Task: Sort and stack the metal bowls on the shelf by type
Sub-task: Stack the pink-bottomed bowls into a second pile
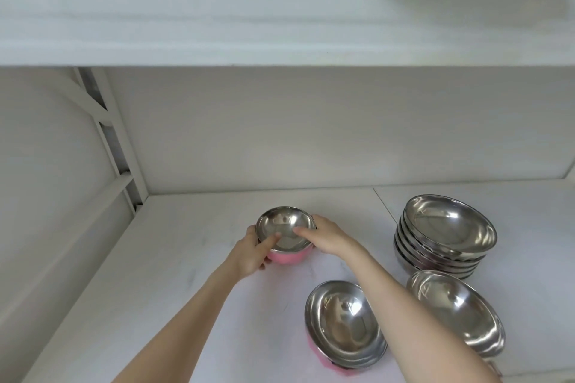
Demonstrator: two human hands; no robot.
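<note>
Pink-sided bowl (285,236) between both hands; steel stack (445,236) well right.

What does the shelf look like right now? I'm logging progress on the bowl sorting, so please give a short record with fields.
held bowl: pink-sided metal bowl, gripped at its rim by both hands
left hand: on the near-left side, thumb inside the rim
right hand: on the right side, thumb over the rim
stack: plain metal bowls nested, at the right of the shelf
near bowls: second pink bowl in front; plain bowl beside it
</note>
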